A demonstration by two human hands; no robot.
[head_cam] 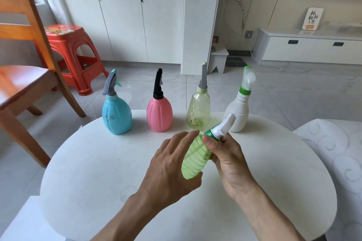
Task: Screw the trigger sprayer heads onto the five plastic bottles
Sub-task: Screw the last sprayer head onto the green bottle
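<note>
A light green ribbed bottle [193,159] is held tilted above the white round table [98,162], its neck pointing up and right. My left hand [172,164] wraps its lower body, fingers spread loosely. My right hand [227,154] grips the white sprayer head [224,127] at its green collar on the bottle's neck. Along the far table edge stand a blue bottle [117,115], a pink bottle [159,114], a clear yellowish bottle [198,113] and a white bottle [238,113], each upright with a sprayer head on top.
A wooden chair [25,76] stands at the left, with a red plastic stool [72,55] behind it. White cabinets line the back wall. A patterned white cushion [337,152] lies to the right of the table.
</note>
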